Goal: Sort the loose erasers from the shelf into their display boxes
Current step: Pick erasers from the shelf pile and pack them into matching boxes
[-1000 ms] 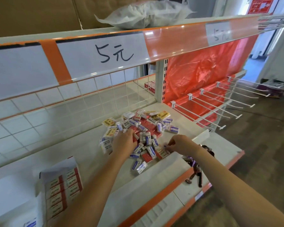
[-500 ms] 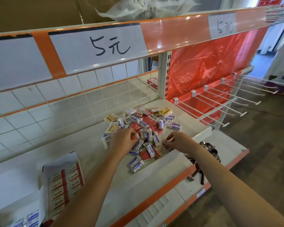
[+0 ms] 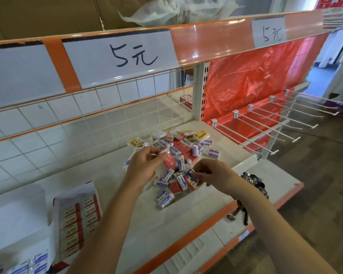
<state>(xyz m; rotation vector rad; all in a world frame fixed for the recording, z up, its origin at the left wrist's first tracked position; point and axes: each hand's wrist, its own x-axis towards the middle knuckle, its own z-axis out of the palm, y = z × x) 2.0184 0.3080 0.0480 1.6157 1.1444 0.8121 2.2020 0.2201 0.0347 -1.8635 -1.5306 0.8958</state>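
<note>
The loose erasers [image 3: 178, 155] wore blue-and-white, red and yellow sleeves. The shelf [image 3: 99, 175] was cream, edged orange. The display box [image 3: 78, 218] showed red-and-white rows.

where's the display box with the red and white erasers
In the head view the red-and-white display box sits on the white shelf at lower left, left of the left forearm and well left of the loose eraser pile.

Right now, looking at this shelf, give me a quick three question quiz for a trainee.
1. True or false: the left hand holds a red eraser.
2. Which display box stands nearest the pile of loose erasers? A: one holding red and white erasers. B: one holding yellow erasers.
3. Fill in: the right hand pinches a ____ and white eraser.

Key: 1 true. 2 A. 3 blue.
</note>
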